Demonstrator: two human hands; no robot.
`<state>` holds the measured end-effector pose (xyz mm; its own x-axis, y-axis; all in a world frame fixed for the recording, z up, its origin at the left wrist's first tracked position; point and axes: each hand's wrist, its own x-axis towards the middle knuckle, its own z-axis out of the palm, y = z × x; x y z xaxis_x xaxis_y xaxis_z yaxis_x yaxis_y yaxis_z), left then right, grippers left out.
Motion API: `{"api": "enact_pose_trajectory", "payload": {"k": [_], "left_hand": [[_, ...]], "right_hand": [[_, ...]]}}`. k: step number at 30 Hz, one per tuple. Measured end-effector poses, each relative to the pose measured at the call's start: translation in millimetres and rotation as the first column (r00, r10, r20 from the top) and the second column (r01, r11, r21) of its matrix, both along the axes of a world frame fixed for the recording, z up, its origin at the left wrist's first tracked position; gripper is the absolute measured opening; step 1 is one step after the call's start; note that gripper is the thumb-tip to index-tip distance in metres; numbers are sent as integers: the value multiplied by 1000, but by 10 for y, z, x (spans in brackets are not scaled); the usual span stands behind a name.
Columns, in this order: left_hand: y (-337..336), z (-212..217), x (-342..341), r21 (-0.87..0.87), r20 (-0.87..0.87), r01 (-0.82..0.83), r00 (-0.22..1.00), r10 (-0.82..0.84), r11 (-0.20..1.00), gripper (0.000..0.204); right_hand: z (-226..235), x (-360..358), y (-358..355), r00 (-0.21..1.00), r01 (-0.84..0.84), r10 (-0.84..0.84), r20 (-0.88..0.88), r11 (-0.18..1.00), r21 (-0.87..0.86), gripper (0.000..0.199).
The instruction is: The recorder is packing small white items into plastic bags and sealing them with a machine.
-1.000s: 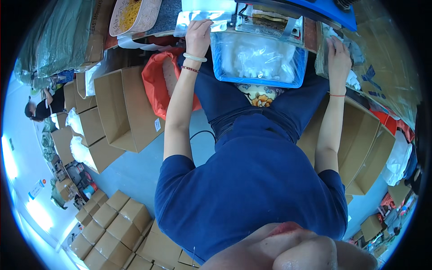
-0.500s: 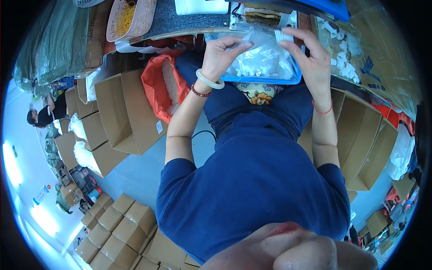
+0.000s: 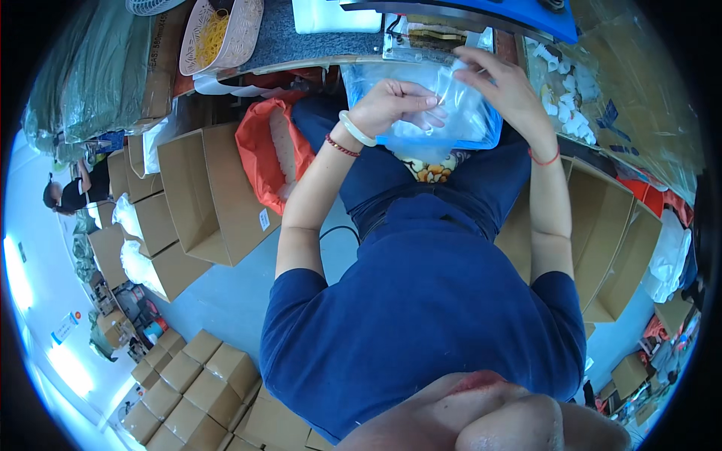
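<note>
- Bag, clear and thin [image 3: 451,94], is now spread between both hands near 1 o'clock; half a second ago it was held higher, closer to the bench edge.
- By the left hand [image 3: 397,106], just past 12 o'clock, the film is pinched between thumb and fingers.
- By the right hand [image 3: 502,84], between 1 and 2 o'clock, a small white piece [image 3: 456,66], partly hidden, is gripped in the fingertips; it has been brought in toward the bag.
- Bag and piece are thus brought together over the blue-rimmed tub [image 3: 497,128]; whether the piece is inside the film cannot be told.
- More clear plastic is held in the tub, at 1 o'clock.
- Loose white parts [image 3: 576,124] are scattered at 2 o'clock, uncovered by the right hand since a second ago.
- On the bench, a white pad [image 3: 337,16] is set at 12 o'clock and a pale basket [image 3: 247,37] of yellow bands at 11.
- A red sack [image 3: 254,161] is placed at 10 o'clock, beside an open carton [image 3: 239,203].
- Cartons [image 3: 204,398] are stacked at 7 to 8 o'clock; a co-worker [image 3: 77,194] is seen between 9 and 10.
</note>
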<state>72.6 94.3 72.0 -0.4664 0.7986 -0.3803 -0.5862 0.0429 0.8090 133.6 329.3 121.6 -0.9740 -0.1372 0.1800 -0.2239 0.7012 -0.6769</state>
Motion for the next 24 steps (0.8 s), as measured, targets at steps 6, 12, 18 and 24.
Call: {"api": "enact_pose_trajectory", "payload": {"k": [6, 12, 18, 24], "left_hand": [[216, -266, -350, 129, 181, -243, 959, 218, 961, 29], [359, -184, -423, 54, 170, -219, 963, 207, 974, 31], [158, -250, -328, -70, 30, -254, 966, 256, 965, 25], [-378, -275, -1496, 70, -979, -739, -180, -96, 670, 38]], "right_hand": [[46, 209, 192, 935, 346, -351, -41, 933, -101, 25], [-649, 56, 1004, 772, 632, -527, -354, 690, 352, 28], [-898, -27, 1046, 808, 585, -473, -351, 708, 395, 34], [-784, -23, 909, 764, 644, -565, -312, 695, 319, 29]]}}
